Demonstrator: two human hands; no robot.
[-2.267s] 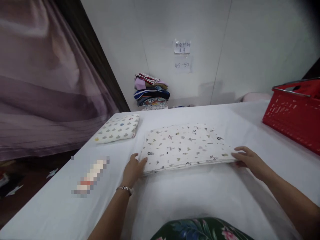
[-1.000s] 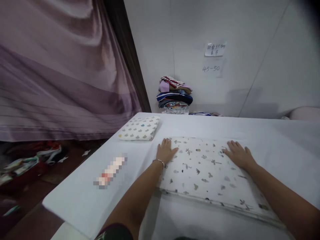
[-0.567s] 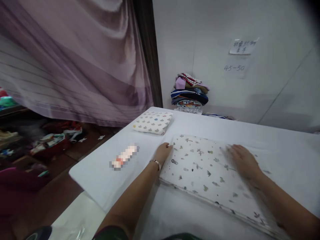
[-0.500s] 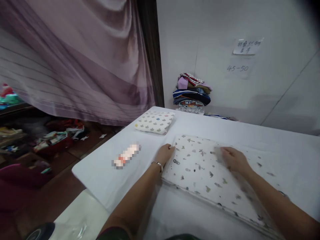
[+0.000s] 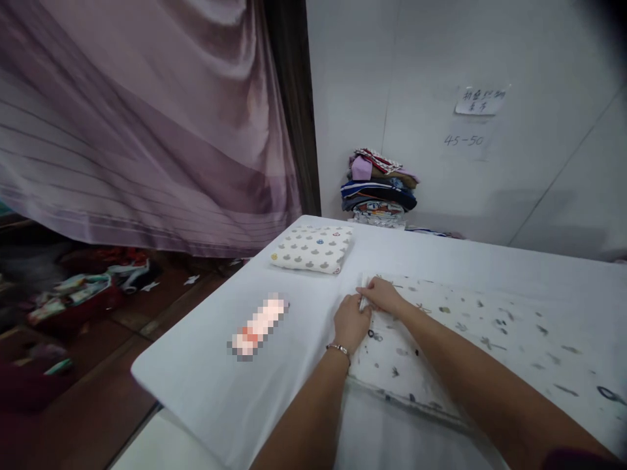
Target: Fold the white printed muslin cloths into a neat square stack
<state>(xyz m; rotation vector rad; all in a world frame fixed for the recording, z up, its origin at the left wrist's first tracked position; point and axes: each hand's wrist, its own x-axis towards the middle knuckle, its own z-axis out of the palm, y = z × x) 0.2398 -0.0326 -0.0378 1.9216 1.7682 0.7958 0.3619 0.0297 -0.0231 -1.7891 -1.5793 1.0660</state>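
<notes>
A white cloth [image 5: 431, 385] printed with small plants and palm trees lies folded in flat layers on the white table. At its left edge, my left hand [image 5: 351, 323] is closed, with thumb and fingers pinching the border. My right hand [image 5: 382, 297] is closed on the same edge, just beyond and touching the left one, with its forearm stretched across the cloth. The exact grip between the fingertips is partly hidden.
A folded white cloth with grey motifs [image 5: 313, 249] lies at the table's far left corner. Nearer is a pixelated patch [image 5: 258, 328]. A pile of folded fabrics [image 5: 379, 189] stands by the wall behind the table [image 5: 196, 365]. A pink curtain [image 5: 210, 130] hangs left.
My right hand has moved left from the middle of the cloth to its left edge, beside my left hand. The view has shifted slightly, and the cloth now spreads farther right.
</notes>
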